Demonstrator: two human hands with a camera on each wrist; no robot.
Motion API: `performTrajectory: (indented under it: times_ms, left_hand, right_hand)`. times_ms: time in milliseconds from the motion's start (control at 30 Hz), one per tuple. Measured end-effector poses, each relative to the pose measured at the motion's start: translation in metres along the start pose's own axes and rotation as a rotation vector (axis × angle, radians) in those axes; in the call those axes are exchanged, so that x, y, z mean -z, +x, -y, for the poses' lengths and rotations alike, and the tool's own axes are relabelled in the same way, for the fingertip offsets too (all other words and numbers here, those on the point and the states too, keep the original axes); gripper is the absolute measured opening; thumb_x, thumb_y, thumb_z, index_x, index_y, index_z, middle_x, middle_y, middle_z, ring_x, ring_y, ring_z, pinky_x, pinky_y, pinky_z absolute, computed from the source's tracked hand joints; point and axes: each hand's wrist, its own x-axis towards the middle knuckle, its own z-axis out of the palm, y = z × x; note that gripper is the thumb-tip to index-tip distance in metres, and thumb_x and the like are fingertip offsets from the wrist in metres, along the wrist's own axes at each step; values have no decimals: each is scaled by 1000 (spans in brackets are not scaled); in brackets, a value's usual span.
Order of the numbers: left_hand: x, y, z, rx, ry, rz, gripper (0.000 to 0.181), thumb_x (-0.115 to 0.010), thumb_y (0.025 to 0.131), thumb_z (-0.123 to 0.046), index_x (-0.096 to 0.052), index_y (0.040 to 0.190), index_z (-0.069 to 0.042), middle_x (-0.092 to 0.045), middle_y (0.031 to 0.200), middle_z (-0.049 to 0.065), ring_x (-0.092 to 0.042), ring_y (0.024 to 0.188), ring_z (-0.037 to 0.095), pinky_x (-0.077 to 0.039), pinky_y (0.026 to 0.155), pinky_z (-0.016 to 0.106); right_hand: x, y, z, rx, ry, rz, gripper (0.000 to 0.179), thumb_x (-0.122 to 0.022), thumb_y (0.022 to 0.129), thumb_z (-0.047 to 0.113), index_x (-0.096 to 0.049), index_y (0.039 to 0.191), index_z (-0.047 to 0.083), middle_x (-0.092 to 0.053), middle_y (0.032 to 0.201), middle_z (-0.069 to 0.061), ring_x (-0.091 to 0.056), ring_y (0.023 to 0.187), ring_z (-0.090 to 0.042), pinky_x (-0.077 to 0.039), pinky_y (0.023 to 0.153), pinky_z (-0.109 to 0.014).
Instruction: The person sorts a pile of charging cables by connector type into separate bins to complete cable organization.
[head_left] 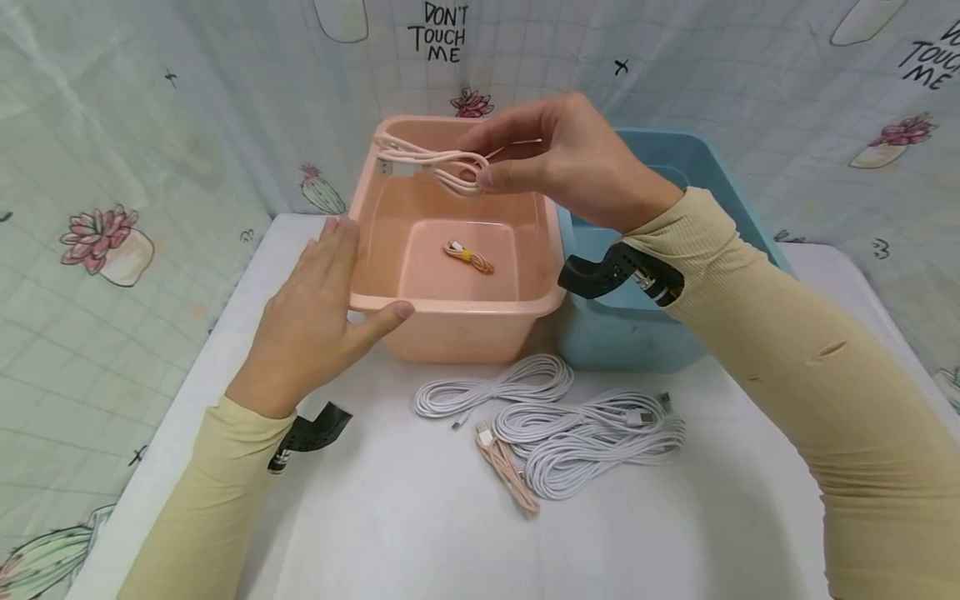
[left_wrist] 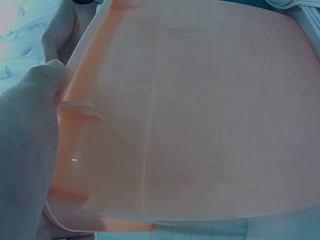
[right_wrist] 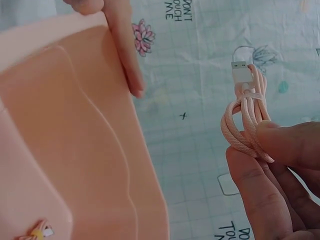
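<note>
Between thumb and fingers my right hand (head_left: pixel 573 162) pinches a coiled pink USB cable (head_left: pixel 442 160), held up over the pink bin (head_left: pixel 457 307). In the right wrist view the cable (right_wrist: pixel 248 112) shows its white USB plug pointing away from the fingertips. My left hand (head_left: pixel 307 321) rests on the bin's left side and front rim, fingers straight and thumb along the front edge. On the bin's floor lies a small orange-pink cable (head_left: pixel 468 257) with a yellow tie.
A blue bin (head_left: pixel 637 342) stands against the pink bin's right side. In front of them on the white table (head_left: pixel 390 517) lie several coiled white cables (head_left: pixel 592 442) and another pink cable (head_left: pixel 506 471). A printed cloth (head_left: pixel 247 100) hangs behind.
</note>
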Motion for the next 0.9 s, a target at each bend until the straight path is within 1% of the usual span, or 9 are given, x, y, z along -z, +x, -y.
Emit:
performTrajectory:
  times_ms: [100, 233, 400, 533, 700, 800, 900]
  left_hand:
    - [-1, 0, 0, -10, 0, -1, 106, -58, 95, -68, -11, 167, -6, -18, 173, 17, -17, 163, 36, -27, 128, 60]
    - [-2, 1, 0, -10, 4, -6, 106, -58, 95, -69, -11, 167, -6, -18, 174, 15, -16, 164, 34, -25, 129, 57]
    - [-2, 1, -1, -11, 9, -8, 106, -59, 95, -67, -11, 167, -7, -18, 174, 15, -16, 164, 31, -22, 132, 53]
    - [-2, 1, -1, -16, 8, -6, 106, -59, 95, -67, -10, 167, -7, -18, 174, 15, -16, 164, 32, -21, 132, 52]
    - [-2, 1, -1, -18, 8, -14, 106, -59, 94, -69, -11, 167, -7, -19, 174, 14, -16, 164, 32, -22, 132, 52]
    - [-2, 0, -1, -18, 6, -22, 106, -60, 94, -68, -12, 167, -8, -19, 174, 14, -17, 164, 31, -24, 131, 52]
    - [-2, 0, -1, -20, 5, -30, 107, -60, 94, -69, -12, 167, -8, -19, 174, 14, -18, 164, 31, -24, 131, 52]
  right_hand:
    - [1, 4, -7, -18, -7, -7, 24, -73, 96, 12, -76, 120, 10, -75, 115, -8, -75, 103, -18, -60, 98, -29]
    - [3, 12, -16, -40, -32, -5, 26, -72, 97, 14, -75, 122, 11, -74, 117, -6, -74, 105, -17, -59, 101, -30]
    - [5, 22, -28, -76, -17, 1, 25, -73, 96, 15, -76, 121, 12, -74, 116, -6, -73, 105, -19, -59, 101, -31]
    - [5, 30, -35, -106, -21, 19, 25, -75, 95, 14, -77, 120, 11, -75, 115, -5, -72, 104, -19, -59, 100, -31]
    - [5, 40, -44, -153, -39, 57, 25, -74, 96, 14, -77, 120, 10, -76, 117, -8, -72, 102, -18, -59, 97, -29]
    - [5, 45, -51, -175, -65, 75, 26, -74, 96, 15, -77, 121, 11, -76, 118, -7, -72, 102, -16, -59, 96, -28]
    - [5, 48, -57, -202, -101, 87, 28, -74, 96, 17, -76, 124, 12, -76, 118, -6, -72, 104, -14, -58, 97, -28]
